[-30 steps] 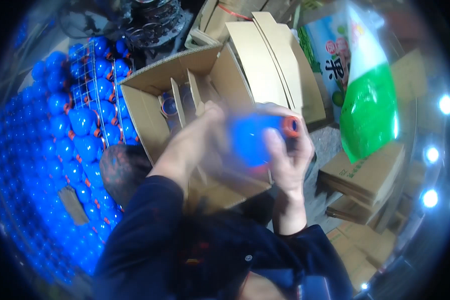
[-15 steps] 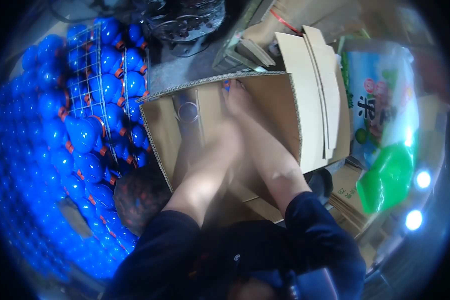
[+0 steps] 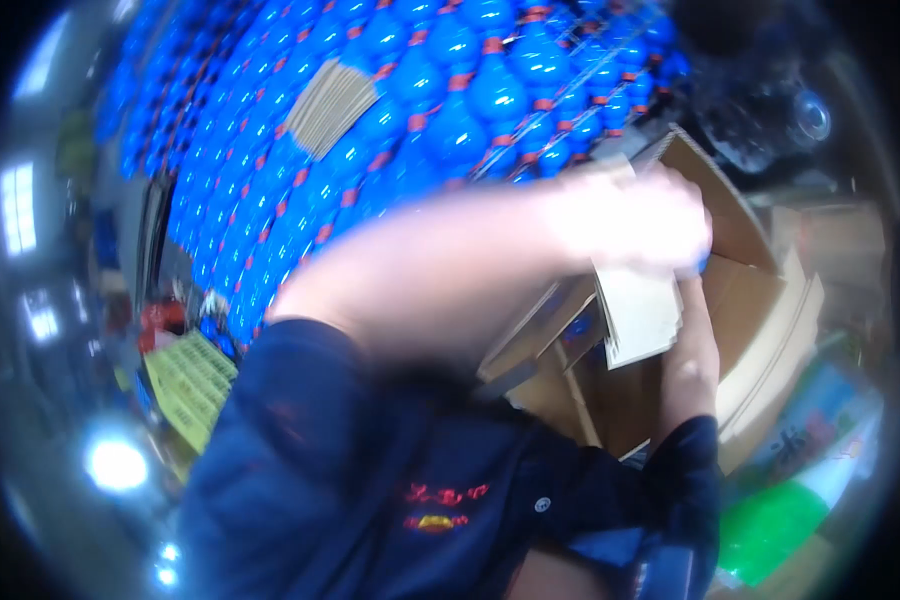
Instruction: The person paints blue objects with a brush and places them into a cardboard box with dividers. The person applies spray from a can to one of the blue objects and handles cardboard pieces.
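My left hand [image 3: 660,220], bright and blurred, reaches across to the right over an open cardboard box [image 3: 750,300]. Its fingers are closed round a small stack of pale cardboard strips [image 3: 642,312], which stick out above and below the hand. My right forearm [image 3: 692,350] goes up along the inside of the box. The right hand is mostly hidden behind the left one, so its fingers do not show. Deeper in the box are cardboard dividers [image 3: 567,375] and something small and blue [image 3: 578,325].
Rows of glossy blue gourd-shaped pieces [image 3: 455,130] with orange-red necks fill the far left. A stack of cardboard strips [image 3: 332,108] lies on them. A clear plastic bag [image 3: 760,120] is at the far right, a green and white printed bag [image 3: 775,530] at the near right.
The view has swung left, showing more blue pieces. My left hand has come up from inside the box and now holds cardboard strips. My right arm is still at the box.
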A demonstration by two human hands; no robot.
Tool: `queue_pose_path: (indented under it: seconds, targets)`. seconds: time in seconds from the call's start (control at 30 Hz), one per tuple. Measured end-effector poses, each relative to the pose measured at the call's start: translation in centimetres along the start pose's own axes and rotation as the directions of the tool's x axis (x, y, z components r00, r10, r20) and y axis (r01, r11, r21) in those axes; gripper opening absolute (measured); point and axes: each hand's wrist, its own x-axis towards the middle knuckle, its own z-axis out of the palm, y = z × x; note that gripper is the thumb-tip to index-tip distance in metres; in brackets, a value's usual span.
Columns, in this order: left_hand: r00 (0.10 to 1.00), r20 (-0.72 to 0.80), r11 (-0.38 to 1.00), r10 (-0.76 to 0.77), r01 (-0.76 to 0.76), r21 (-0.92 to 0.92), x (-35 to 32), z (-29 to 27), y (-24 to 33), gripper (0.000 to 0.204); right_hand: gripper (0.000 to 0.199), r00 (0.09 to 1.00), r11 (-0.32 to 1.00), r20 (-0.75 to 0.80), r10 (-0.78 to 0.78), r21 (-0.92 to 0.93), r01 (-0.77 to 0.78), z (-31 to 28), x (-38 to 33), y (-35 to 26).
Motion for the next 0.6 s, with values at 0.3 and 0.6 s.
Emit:
queue_pose_path:
  seconds: [0.3, 0.6]
  targets:
    - [0.189, 0.075, 0.134, -0.979, 0.878, -0.46, -47.7, 13.8, 0.8, 0.04, 0.035, 0.899, 0.95, -0.416, -0.138, 0.2, 0.238, -8.6, -20.9, -20.3]
    - [-0.084, 0.066, -0.104, -0.994, 0.905, -0.413, -46.1, 32.2, 10.8, 0.097, 0.025, 0.729, 0.686, -0.325, -0.603, 0.255, 0.681, -7.1, -42.3, -38.3]
